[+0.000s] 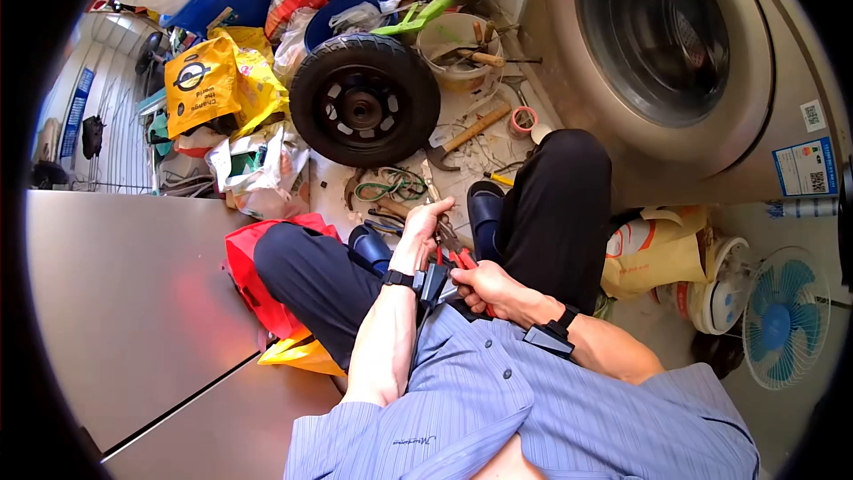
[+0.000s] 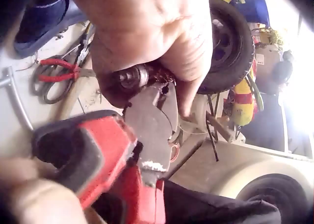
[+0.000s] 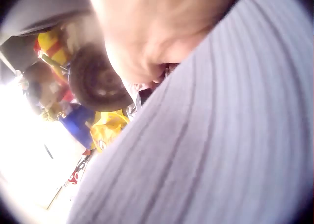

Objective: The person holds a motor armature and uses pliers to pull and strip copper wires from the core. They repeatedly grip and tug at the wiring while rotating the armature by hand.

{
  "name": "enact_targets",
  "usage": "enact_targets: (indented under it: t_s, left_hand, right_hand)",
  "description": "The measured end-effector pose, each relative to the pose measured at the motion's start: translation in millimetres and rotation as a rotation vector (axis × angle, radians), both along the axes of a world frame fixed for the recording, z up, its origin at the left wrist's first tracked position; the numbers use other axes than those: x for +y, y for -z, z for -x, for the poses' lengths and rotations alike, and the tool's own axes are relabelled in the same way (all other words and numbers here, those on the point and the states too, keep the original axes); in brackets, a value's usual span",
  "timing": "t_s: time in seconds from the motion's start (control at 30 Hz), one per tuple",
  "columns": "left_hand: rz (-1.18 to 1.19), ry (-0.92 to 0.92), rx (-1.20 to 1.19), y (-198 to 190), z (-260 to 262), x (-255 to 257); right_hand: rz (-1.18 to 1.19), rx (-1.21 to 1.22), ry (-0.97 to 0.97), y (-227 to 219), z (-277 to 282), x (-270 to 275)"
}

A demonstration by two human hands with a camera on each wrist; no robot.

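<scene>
Red-and-black-handled pliers are gripped by my right hand, in front of the shirt. Their flat metal head points at a dark, rusty metal part with a shiny round end. My left hand holds that part with curled fingers, and the tips of the pliers are right at it. In the left wrist view the left hand covers much of the part, so its exact kind I cannot tell. Striped shirt cloth hides most of the right hand's work in the right wrist view.
A black-tyred wheel stands ahead, with a hammer, green cord and a second red-handled pair of pliers on the floor. A washing machine rises on the right, near a fan. Bags and buckets crowd the back.
</scene>
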State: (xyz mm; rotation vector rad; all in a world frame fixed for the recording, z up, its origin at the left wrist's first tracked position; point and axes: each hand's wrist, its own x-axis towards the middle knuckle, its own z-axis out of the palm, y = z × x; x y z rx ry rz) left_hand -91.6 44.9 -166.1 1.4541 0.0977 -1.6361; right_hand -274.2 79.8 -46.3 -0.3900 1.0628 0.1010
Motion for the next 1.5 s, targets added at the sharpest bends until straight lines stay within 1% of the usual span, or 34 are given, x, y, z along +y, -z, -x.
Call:
enact_targets:
  t_s: [0.03, 0.07, 0.13, 0.17, 0.23, 0.3, 0.37, 0.5, 0.57, 0.67, 0.7, 0.73, 0.77, 0.83, 0.9, 0.93, 0.97, 1.0, 1.03, 1.07, 1.1, 1.13, 1.17, 1.23, 1.27, 1.3, 1.37, 1.43, 1.5]
  left_hand:
    - [-0.004, 0.004, 0.003, 9.7, 1.6, -2.8]
    - [-0.061, -0.025, -0.007, 19.1, 3.5, -4.7]
    - [-0.150, -0.071, -0.015, 26.8, 8.7, -8.4]
    - [-0.154, -0.067, -0.013, 30.1, 8.6, -10.1]
    - [-0.205, -0.063, 0.126, 36.9, 6.9, -14.9]
    - [-0.218, -0.038, 0.122, 43.9, 9.9, -20.2]
    - [-0.255, -0.002, 0.111, 53.3, 17.1, -25.9]
    - [-0.324, 0.047, 0.089, 58.8, 40.0, -26.7]
    - [-0.296, 0.129, 0.112, 63.5, 42.6, -34.4]
    - [-0.288, 0.156, 0.104, 72.1, 51.3, -34.8]
    - [-0.264, 0.177, 0.120, 81.8, 55.1, -35.2]
    - [-0.263, 0.185, 0.184, 93.9, 56.1, -33.5]
    - [-0.315, 0.158, 0.188, 106.3, 59.7, -34.7]
    - [-0.288, 0.190, 0.137, 98.1, 64.6, -35.9]
    - [-0.233, 0.174, 0.096, 96.0, 54.7, -38.0]
    - [-0.183, 0.161, 0.077, 104.0, 38.3, -39.1]
    - [-0.130, 0.137, 0.093, 108.2, 19.0, -49.0]
    - [-0.111, 0.117, 0.118, 101.1, 8.7, -60.3]
    - [-0.095, 0.107, 0.119, 98.4, -1.3, -61.8]
    - [-0.082, 0.085, 0.101, 101.5, -14.3, -56.0]
    - [-0.080, 0.049, 0.116, 99.2, -27.6, -50.0]
    - [-0.191, -0.035, 0.075, 80.1, -38.0, -47.3]
    - [-0.284, -0.120, 0.075, 65.3, -44.7, -49.9]
    - [-0.089, -0.149, 0.190, 48.2, -50.8, -50.7]
    - [-0.044, -0.176, 0.269, 34.0, -50.1, -53.6]
    - [0.045, -0.149, 0.299, 22.8, -52.5, -55.5]
    - [0.128, -0.181, 0.415, 6.9, -54.6, -54.2]
    - [0.166, -0.173, 0.407, -12.6, -48.6, -52.1]
    - [0.261, -0.123, 0.431, -22.7, -44.5, -45.3]
  right_hand:
    - [-0.004, 0.003, 0.004, 2.1, -1.7, -1.1]
    - [-0.017, 0.022, 0.038, 4.7, -4.5, -1.5]
    - [-0.031, 0.040, 0.103, 15.1, -7.4, -0.9]
    - [-0.034, 0.043, 0.107, 19.7, -8.2, -0.4]
    - [-0.045, 0.014, 0.128, 25.4, -8.6, -1.5]
    - [-0.059, -0.008, 0.151, 28.6, -8.4, -2.5]
    - [-0.030, 0.020, 0.216, 30.9, -8.4, -1.0]
    - [-0.010, 0.055, 0.293, 26.0, -2.3, 3.0]
    - [-0.018, 0.044, 0.327, 23.4, 0.3, 0.8]
    - [-0.005, 0.064, 0.358, 20.3, 3.9, 2.1]
    - [-0.008, 0.067, 0.370, 23.7, 4.1, 2.5]
    - [-0.001, 0.073, 0.378, 28.3, 3.3, 3.0]
    - [0.000, 0.081, 0.391, 30.9, 4.0, 8.6]
    - [-0.025, 0.056, 0.414, 36.2, 6.8, 14.0]
    - [-0.035, 0.036, 0.375, 43.2, 9.4, 14.5]
    - [0.211, -0.044, 0.254, 20.9, 11.9, 23.7]
    - [0.494, -0.091, 0.106, -1.6, 32.3, 23.7]
    - [0.505, 0.069, 0.059, -5.0, 25.5, 23.2]
    - [0.524, 0.128, 0.062, -2.7, 25.6, 23.0]
    - [0.295, -0.008, 0.135, 4.1, 17.3, 26.6]
    - [0.101, -0.108, 0.168, 8.2, 19.1, 14.6]
    - [0.093, -0.059, 0.237, -4.8, 15.2, 6.4]
    - [0.096, -0.061, 0.225, -7.0, 14.3, -3.0]
    - [0.059, -0.151, 0.144, -6.3, 17.2, -8.1]
    - [0.034, -0.165, 0.121, -3.6, 19.0, -11.1]
    - [0.031, -0.176, 0.105, -4.9, 15.4, -13.3]
    - [0.047, -0.135, 0.183, -11.9, 13.6, -14.9]
    - [0.061, -0.153, 0.140, -5.8, 15.2, -14.1]
    - [0.146, -0.192, 0.239, -8.0, 12.4, -14.0]
